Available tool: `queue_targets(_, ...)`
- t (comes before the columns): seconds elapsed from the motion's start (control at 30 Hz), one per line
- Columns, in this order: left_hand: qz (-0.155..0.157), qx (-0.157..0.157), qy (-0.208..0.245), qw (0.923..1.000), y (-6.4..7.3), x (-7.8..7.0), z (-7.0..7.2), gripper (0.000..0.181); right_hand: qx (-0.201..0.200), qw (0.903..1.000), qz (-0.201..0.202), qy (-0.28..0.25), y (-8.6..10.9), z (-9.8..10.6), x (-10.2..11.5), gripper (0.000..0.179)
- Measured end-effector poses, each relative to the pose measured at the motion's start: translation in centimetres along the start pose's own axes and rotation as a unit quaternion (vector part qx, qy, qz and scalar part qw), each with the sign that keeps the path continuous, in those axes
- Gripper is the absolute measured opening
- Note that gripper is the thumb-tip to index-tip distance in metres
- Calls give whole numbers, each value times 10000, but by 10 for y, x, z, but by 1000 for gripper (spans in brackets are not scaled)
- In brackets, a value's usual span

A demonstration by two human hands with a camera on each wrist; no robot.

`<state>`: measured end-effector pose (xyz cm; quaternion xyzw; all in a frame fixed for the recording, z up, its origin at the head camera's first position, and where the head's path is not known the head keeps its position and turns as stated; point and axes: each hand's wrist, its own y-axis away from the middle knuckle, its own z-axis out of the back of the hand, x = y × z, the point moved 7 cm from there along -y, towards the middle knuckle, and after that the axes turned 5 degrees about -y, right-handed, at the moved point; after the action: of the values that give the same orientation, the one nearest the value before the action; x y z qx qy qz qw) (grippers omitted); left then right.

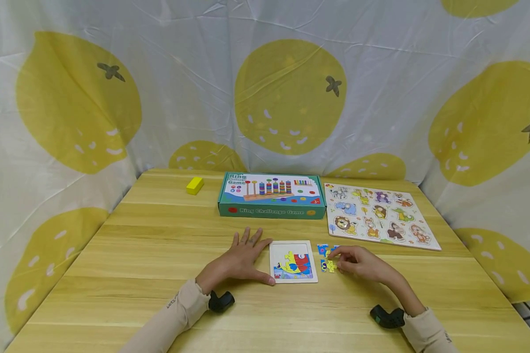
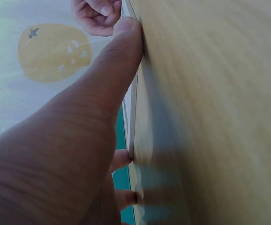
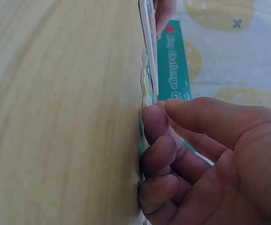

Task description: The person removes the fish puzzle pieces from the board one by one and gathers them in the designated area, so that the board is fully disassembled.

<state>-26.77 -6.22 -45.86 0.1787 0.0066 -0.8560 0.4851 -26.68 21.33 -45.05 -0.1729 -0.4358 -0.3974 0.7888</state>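
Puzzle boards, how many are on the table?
2. The small puzzle board lies near the middle, with the left hand touching its edge. The big animal board lies farther back, right of the box. I see no others.

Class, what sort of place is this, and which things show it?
Probably a tabletop play area: a framed jigsaw, an animal board and a boxed ring game lie on a wood-grain table.
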Motion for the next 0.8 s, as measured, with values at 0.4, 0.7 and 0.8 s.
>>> queue_targets(0.4, 30, -2, -10, 10000, 0, -1, 0, 106, -22, 10000, -23, 14, 0, 0, -2, 20)
queue_targets(0.7, 19, 8, -22, 10000, 1, -2, 1, 105, -181, 9998, 24, 105, -2, 2, 4, 19)
queue_targets(0.8, 17, -2, -27, 10000, 1, -2, 1, 105, -335, 9992, 91, 218, -6, 4, 9, 20)
